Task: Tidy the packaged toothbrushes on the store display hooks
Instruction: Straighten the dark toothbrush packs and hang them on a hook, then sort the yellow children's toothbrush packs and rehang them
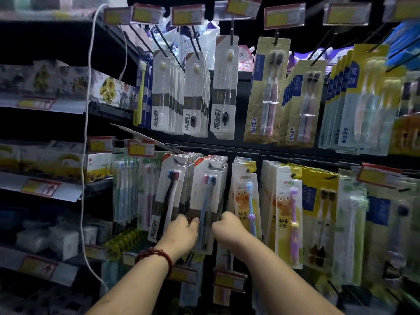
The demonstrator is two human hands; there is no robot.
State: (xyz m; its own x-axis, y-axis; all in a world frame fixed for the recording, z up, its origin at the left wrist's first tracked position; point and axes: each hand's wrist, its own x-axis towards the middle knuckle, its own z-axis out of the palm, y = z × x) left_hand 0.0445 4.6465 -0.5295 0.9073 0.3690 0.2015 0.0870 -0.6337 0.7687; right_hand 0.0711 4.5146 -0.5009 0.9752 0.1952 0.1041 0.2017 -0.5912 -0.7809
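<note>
Dim shop aisle, black back panel [229, 146]. I read left hand [181, 233] and right hand [227, 226] fingers curled round white-and-brown carded toothbrush packs [208, 189] hanging mid lower row; a downward tug could tear hang-holes.

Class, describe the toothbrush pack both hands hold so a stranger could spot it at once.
On the lower row of hooks, find the stack that the left hand and right hand grip. The toothbrush pack is its front one. It alone shows a blue handle under red and blue heads; the black-handled pack hangs left of it, the cartoon pack right.
</note>
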